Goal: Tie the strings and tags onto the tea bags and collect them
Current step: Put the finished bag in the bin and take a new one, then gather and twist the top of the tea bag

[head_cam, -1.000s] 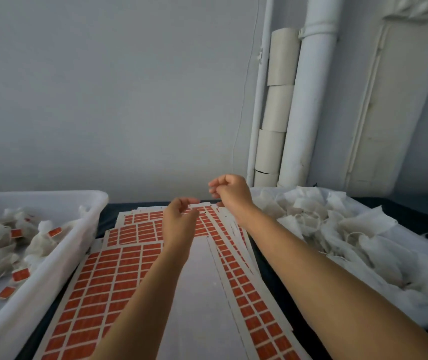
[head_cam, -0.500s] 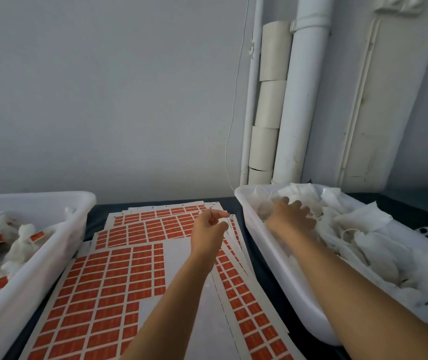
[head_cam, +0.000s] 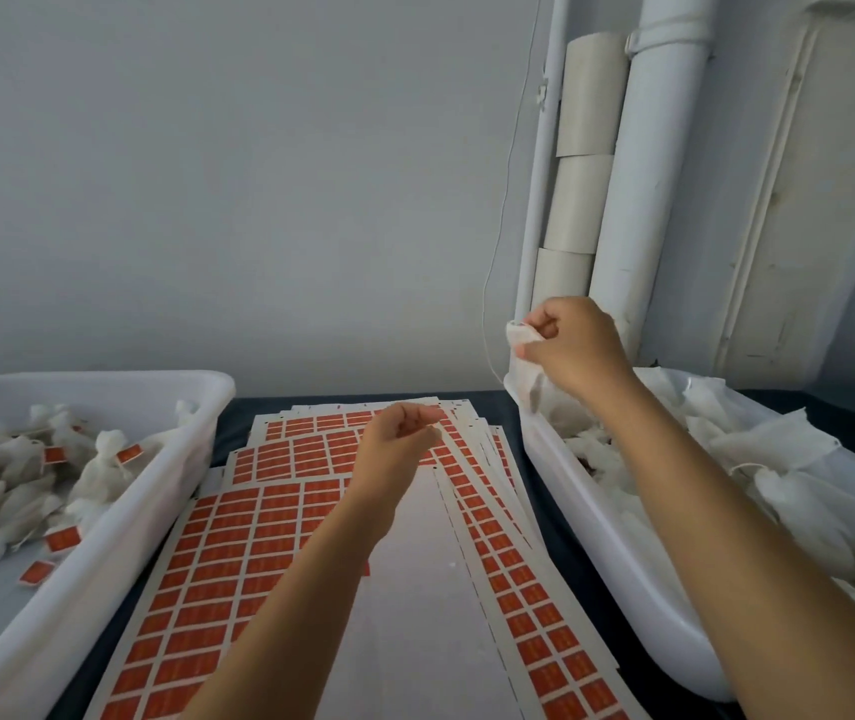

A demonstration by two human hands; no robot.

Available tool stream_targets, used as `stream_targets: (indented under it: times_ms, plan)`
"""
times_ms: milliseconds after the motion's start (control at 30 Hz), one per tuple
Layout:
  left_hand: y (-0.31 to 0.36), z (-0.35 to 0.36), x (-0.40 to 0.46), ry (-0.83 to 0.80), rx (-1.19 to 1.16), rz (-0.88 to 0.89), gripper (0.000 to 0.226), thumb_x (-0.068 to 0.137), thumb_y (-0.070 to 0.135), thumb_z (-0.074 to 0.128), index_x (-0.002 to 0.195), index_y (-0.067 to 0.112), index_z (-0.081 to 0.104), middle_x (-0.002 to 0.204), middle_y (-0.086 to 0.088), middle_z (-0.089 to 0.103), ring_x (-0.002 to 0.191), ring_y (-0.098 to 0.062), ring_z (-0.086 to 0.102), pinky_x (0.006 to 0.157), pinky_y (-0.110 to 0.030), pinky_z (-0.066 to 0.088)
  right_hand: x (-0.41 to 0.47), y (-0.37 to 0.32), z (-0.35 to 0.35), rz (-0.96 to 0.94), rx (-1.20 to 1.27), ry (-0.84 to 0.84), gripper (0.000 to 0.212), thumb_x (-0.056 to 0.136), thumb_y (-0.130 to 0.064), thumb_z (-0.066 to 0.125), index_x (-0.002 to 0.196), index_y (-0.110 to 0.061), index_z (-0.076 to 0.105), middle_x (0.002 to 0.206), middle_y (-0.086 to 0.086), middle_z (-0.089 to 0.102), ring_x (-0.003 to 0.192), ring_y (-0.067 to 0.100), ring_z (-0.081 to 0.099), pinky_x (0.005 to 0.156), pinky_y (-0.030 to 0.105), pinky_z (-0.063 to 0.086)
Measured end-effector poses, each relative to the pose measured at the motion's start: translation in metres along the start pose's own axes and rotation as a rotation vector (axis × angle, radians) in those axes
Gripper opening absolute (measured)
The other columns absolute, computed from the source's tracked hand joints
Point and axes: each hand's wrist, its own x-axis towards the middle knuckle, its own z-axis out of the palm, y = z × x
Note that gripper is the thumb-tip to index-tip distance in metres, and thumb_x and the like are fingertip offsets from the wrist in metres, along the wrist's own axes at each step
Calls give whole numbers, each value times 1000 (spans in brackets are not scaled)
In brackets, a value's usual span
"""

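Note:
My right hand (head_cam: 576, 345) pinches a white empty tea bag (head_cam: 521, 368) and holds it up above the near-left corner of the right white tub (head_cam: 571, 496), which is full of loose white tea bags (head_cam: 778, 459). My left hand (head_cam: 394, 449) hovers over the sheets of orange tags (head_cam: 238, 553) with its fingers curled and thumb close to the forefinger; I cannot see anything between them. The left white tub (head_cam: 145, 506) holds tied tea bags with orange tags (head_cam: 103, 459).
The tag sheets lie fanned on a dark tabletop (head_cam: 238, 423) between the two tubs. Behind the right tub stand a white pipe (head_cam: 638, 200) and stacked paper rolls (head_cam: 581, 189) against the wall. A thin wire (head_cam: 498, 241) hangs down the wall.
My right hand went from above the tag sheets into the right tub, then rose out of it holding a tea bag. My left hand stayed over the sheets.

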Motion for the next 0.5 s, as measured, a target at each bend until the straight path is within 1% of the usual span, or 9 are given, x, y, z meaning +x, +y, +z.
stream_targets:
  times_ms: [67,100,133,167,200,267,367,433,500]
  plan:
    - [-9,-18,-7,44,26,0,8,92,8,55,92,12,62,96,-2,66,90,-16,64,75,-21,53,-12,-12,11,-1,144,-114,14,82,-9,68,94,-9,62,93,4,62,82,17,58,58,19,43]
    - [-15,-27,-10,81,65,-6,9,93,8,55,92,13,62,94,1,65,89,-16,63,70,-18,51,-20,-16,19,1,200,-166,13,83,-10,67,94,-10,61,93,4,63,82,17,60,61,21,48]
    - [-23,-36,-13,117,126,-13,10,93,8,54,92,14,62,93,3,63,86,-15,61,65,-15,48,-29,-17,28,7,251,-214,12,83,-11,66,94,-10,61,93,4,65,82,16,62,65,24,53]
    - [-33,-45,-17,155,193,-22,11,93,8,54,92,16,61,91,6,61,84,-15,59,62,-14,45,-40,-19,39,14,303,-264,12,84,-12,66,95,-12,62,93,3,66,82,15,63,68,24,54]
    - [-42,-54,-21,187,246,-38,13,93,8,53,91,18,60,90,8,60,81,-14,59,59,-13,44,-50,-20,51,27,360,-312,13,84,-13,65,97,-13,63,93,1,67,82,13,64,68,21,54]
    - [-60,-68,-29,223,287,-80,15,94,9,53,91,23,57,91,8,59,81,-12,60,60,-14,45,-71,-19,76,78,464,-391,17,85,-15,65,102,-14,64,96,-3,67,84,8,63,65,14,52]
    - [-79,-79,-37,268,294,-96,13,95,12,50,94,24,55,95,7,58,84,-6,58,61,-12,44,-98,-13,114,206,575,-459,21,86,-21,64,107,-16,64,99,-6,66,90,9,62,70,16,53]
    - [-85,-80,-38,296,298,-58,13,97,14,47,97,25,54,98,8,57,87,-5,56,66,-13,44,-111,-8,133,288,644,-460,23,87,-25,63,110,-19,63,99,-10,65,91,8,61,68,13,51]
    - [-87,-76,-37,318,274,-20,15,99,18,41,98,25,54,98,8,57,89,-6,56,71,-17,46,-117,-3,145,355,746,-445,21,88,-26,62,109,-24,63,101,-12,64,95,10,60,71,15,53]
